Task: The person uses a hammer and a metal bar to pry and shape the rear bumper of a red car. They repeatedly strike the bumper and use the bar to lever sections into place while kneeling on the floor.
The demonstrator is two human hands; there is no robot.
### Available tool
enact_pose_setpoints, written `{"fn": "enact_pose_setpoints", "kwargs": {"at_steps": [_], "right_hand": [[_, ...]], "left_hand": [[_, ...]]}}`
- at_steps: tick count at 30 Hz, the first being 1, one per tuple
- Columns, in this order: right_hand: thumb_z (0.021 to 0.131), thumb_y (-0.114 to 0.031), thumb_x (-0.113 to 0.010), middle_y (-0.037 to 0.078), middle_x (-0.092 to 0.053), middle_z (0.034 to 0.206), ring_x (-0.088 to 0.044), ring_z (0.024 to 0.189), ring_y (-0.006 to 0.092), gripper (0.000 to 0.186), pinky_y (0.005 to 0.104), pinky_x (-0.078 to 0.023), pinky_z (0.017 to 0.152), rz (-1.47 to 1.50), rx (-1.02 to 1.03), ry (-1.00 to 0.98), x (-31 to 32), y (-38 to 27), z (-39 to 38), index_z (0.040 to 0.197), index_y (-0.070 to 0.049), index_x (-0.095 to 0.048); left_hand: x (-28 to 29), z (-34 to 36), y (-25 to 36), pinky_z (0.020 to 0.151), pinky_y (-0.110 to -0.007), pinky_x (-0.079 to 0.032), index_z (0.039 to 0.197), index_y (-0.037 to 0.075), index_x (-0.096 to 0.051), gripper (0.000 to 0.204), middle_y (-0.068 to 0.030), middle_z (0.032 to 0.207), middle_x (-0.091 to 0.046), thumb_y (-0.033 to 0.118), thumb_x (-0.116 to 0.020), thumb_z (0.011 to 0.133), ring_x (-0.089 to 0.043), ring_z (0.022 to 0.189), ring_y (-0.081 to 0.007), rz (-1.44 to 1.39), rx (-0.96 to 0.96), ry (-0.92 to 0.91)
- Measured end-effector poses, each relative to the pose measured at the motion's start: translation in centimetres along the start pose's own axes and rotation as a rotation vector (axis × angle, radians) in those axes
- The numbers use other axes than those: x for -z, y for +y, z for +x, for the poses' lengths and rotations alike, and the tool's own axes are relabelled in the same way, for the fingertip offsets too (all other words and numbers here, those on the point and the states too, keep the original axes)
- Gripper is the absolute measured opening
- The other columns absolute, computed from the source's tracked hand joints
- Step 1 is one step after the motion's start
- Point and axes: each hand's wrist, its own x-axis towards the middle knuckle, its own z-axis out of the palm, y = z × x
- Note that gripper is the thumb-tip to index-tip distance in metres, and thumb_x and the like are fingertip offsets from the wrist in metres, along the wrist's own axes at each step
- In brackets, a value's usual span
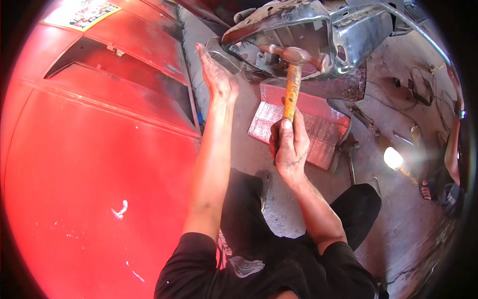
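My right hand [293, 147] is closed around the worn yellow handle of a hammer [292, 89]. The hammer points away from me, its rusty metal head in front of a bare metal vehicle body frame [358, 37]. Whether the head touches the frame, I cannot tell. My left hand [219, 79] is raised with its fingers stretched out and holds nothing. It lies between a large red vehicle panel [99, 169] and the left end of the metal frame; contact with either is unclear.
A silver foil-faced sheet [298, 130] lies on the floor beyond my knees. Right of it are another hammer [351, 154], loose cables [440, 107] and a lit lamp [393, 158]. Another person's arm [453, 149] and foot [425, 190] show at the right edge.
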Motion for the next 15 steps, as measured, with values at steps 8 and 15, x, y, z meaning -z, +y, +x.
{"fn": "enact_pose_setpoints", "kwargs": {"at_steps": [8,15], "right_hand": [[0.099,-0.021,-0.053,0.013,-0.06,0.094,-0.06,0.073,0.0151,0.045,0.0313,-0.051,0.068,-0.222,0.058,-0.117,1.6,1.3,-0.3,0.137,0.004,-0.045],[0.103,-0.017,-0.046,0.001,-0.05,0.069,-0.044,0.048,0.0066,0.054,0.0221,-0.038,0.042,-0.189,0.171,0.013,-0.5,0.6,1.5,0.151,-0.004,-0.027]], "left_hand": [[0.4,-0.4,-0.3,0.093,-0.046,-0.044,0.135,0.009,-0.046,0.074,-0.0067,0.128,-0.053,0.07,-0.033,0.095,-0.051,0.114,-0.0228,0.044,-0.06,-0.06],[0.7,-0.7,-0.4,0.099,-0.043,-0.04,0.136,0.008,-0.045,0.079,-0.0066,0.131,-0.052,0.073,-0.036,0.092,-0.05,0.117,-0.0234,0.034,-0.079,-0.043]]}}
